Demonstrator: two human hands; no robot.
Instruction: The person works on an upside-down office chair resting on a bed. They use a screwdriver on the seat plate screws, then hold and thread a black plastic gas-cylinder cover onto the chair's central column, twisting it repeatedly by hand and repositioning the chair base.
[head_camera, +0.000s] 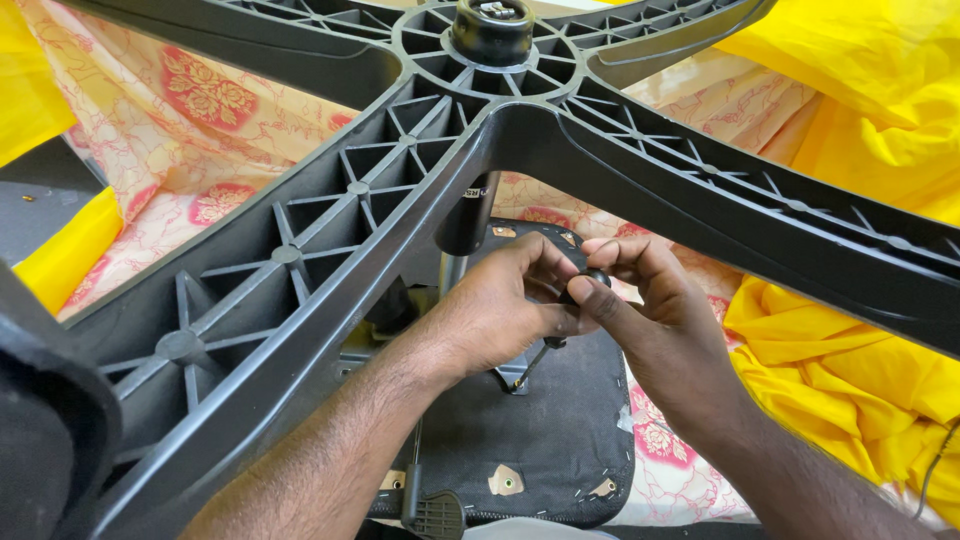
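Both hands are working together under the upturned chair base (330, 250). Left hand (500, 305) and right hand (650, 310) are pinching a small black knob (585, 285) btwn fingertips, just beside the gas cylinder (468, 215) and above the seat underside (540, 420). Knob is looking hard, light, prob smooth plastic, so it's likely best gripped round its rim. Base is looking stiff and bulky w/ ribbed arms. Floral cloth (190, 130) and yellow cloth (850, 380) are lying below.
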